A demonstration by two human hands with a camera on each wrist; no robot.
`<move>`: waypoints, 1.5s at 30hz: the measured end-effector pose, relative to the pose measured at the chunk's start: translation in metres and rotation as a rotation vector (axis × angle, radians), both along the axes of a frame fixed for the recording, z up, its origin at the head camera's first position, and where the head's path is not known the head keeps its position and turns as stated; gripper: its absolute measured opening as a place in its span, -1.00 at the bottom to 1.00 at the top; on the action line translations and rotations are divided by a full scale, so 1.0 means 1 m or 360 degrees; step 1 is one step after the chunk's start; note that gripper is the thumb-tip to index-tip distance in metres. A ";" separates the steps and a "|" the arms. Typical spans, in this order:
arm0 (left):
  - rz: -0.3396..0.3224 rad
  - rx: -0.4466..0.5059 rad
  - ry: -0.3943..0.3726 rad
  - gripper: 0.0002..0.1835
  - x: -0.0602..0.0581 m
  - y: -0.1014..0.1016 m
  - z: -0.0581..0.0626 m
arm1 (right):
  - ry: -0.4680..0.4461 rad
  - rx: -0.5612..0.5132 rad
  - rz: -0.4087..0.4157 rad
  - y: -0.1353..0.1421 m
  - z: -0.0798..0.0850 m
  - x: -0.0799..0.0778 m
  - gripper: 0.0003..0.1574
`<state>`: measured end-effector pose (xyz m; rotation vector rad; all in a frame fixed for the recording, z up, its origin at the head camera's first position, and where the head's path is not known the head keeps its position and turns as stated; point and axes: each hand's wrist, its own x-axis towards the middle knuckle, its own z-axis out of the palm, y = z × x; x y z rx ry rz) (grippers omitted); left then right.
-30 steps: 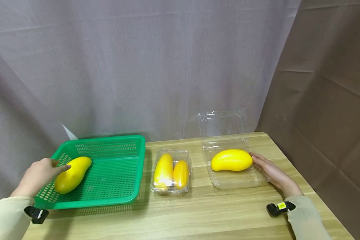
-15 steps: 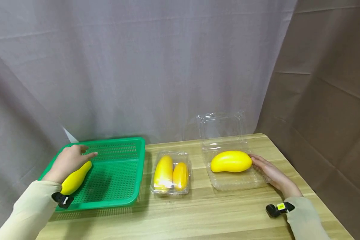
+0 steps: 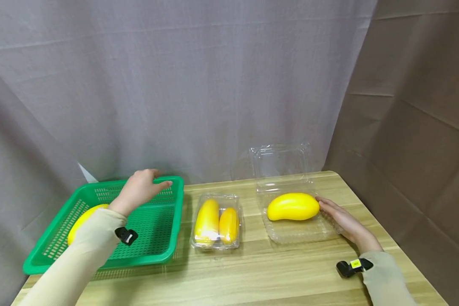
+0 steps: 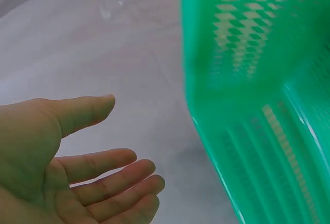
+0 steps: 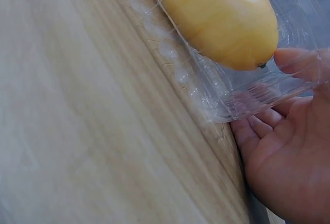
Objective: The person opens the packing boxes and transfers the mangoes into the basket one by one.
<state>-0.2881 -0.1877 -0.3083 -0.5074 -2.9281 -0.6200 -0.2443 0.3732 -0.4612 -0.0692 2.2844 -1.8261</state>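
My left hand [image 3: 137,190] hovers over the green plastic basket [image 3: 158,257], thumb apart from the fingers. In the left wrist view its palm [image 4: 31,152] and spread fingers hold nothing. Inside the basket at the left lies a yellow mango [image 3: 85,219], partly hidden by my left sleeve. On the right, another yellow mango [image 3: 293,207] lies in an open clear plastic clamshell box [image 3: 290,236]. My right hand [image 3: 342,219] holds that box by its right side. The right wrist view shows the thumb [image 5: 296,61] beside the mango's tip and the fingers beneath the plastic edge.
Between basket and open box stands a closed clear clamshell box [image 3: 216,245] with two yellow fruits inside. The open box's lid [image 3: 281,163] stands up at the back. A grey curtain [image 3: 222,85] hangs behind the wooden table [image 3: 252,276], a brown one [image 3: 413,127] at the right.
My left hand has left the mango in the basket and swept right, above the basket's back right part. My right hand stays at the open box.
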 end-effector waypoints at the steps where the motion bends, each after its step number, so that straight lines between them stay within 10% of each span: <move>1: -0.0013 0.0014 -0.0005 -0.44 -0.001 0.007 0.001 | 0.0001 -0.0003 -0.0001 0.000 0.000 0.000 -0.11; 21: -0.0221 0.0153 -0.0041 -0.39 -0.020 0.129 0.014 | -0.0004 -0.0037 -0.0021 -0.001 -0.001 0.003 -0.11; 45: -0.0495 0.0207 -0.0045 -0.50 -0.013 0.225 -0.023 | -0.0020 -0.0090 -0.0043 0.000 0.002 0.003 -0.09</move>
